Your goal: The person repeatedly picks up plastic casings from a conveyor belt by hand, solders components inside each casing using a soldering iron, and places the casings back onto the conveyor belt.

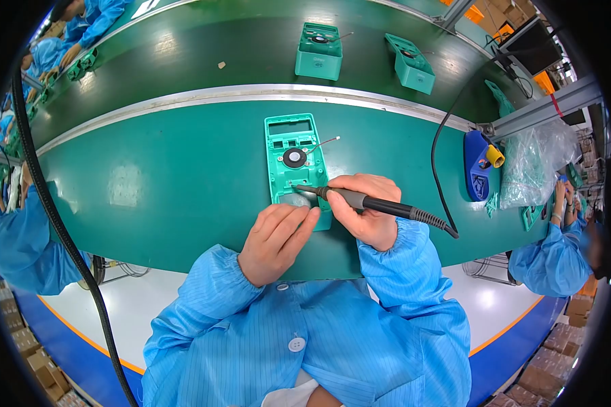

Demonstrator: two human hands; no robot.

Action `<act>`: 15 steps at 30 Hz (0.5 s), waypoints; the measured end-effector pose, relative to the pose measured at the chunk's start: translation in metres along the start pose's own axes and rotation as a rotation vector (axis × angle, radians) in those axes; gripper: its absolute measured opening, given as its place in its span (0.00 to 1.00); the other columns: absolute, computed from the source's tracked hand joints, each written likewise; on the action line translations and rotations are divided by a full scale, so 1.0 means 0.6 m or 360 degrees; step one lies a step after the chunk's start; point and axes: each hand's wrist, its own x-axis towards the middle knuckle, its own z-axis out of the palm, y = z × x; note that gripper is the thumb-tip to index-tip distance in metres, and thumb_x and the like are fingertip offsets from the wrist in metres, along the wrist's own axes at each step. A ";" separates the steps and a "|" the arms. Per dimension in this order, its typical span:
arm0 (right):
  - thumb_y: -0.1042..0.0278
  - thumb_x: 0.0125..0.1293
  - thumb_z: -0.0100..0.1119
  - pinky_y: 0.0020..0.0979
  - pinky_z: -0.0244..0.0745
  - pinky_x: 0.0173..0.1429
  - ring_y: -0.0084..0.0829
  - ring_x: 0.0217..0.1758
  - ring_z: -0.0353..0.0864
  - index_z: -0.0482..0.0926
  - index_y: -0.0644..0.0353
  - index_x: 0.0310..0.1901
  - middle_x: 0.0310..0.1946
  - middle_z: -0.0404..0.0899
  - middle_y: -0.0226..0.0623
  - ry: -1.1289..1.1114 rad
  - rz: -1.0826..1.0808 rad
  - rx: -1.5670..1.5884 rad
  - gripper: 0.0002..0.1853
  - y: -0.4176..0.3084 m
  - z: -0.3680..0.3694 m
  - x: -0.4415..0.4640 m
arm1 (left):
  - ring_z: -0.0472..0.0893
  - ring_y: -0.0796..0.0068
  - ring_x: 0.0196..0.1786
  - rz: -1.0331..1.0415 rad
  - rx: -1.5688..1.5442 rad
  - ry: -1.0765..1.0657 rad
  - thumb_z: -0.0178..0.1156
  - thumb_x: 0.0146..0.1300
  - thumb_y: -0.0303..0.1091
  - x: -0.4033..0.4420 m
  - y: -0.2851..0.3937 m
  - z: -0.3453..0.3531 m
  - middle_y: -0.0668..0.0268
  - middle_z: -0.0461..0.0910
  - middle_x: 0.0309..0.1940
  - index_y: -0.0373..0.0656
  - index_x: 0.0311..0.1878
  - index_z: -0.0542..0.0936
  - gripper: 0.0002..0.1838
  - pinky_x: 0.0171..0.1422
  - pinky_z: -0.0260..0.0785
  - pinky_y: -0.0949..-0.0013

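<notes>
A soldering iron (380, 205) with a black cable is gripped in my right hand (370, 207). Its tip points left and touches or hovers just over the lower half of a green plastic housing (275, 178); I cannot tell which. The housing lies open side up on the green table. A round black speaker (294, 158) sits in it, with thin wires ending in a small white connector (337, 138). My left hand (278, 237) rests over the housing's lower left edge, fingers bent and pressed together; whatever lies under them is hidden.
Two more green housings (318, 64) (414, 70) stand on the belt behind the metal rail. At right are a blue soldering iron stand (477, 163) with a yellow part and a clear plastic bag (533, 159). A black cable (68, 237) hangs at left. Co-workers sit on both sides.
</notes>
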 end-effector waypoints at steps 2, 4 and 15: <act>0.74 0.59 0.68 0.32 0.73 0.28 0.33 0.22 0.82 0.84 0.65 0.37 0.23 0.83 0.39 0.0005 -0.0011 -0.0001 0.06 0.001 0.000 0.000 | 0.80 0.58 0.49 -0.0001 -0.0004 0.0003 0.71 0.55 0.30 0.000 0.000 0.000 0.58 0.79 0.50 0.34 0.54 0.82 0.23 0.51 0.73 0.56; 0.73 0.58 0.70 0.32 0.73 0.27 0.35 0.21 0.81 0.84 0.65 0.37 0.23 0.82 0.40 0.0003 -0.0006 0.0004 0.07 0.001 -0.001 0.001 | 0.80 0.59 0.49 -0.0003 -0.0006 0.0004 0.71 0.55 0.30 0.000 0.000 0.000 0.58 0.79 0.50 0.34 0.55 0.82 0.23 0.51 0.73 0.57; 0.73 0.57 0.71 0.33 0.73 0.26 0.36 0.20 0.81 0.84 0.65 0.36 0.22 0.82 0.41 0.0062 -0.0025 0.0016 0.07 0.004 0.000 0.000 | 0.80 0.60 0.49 -0.0021 -0.0025 -0.0004 0.71 0.54 0.29 0.001 0.001 -0.001 0.59 0.79 0.50 0.34 0.55 0.82 0.24 0.51 0.72 0.57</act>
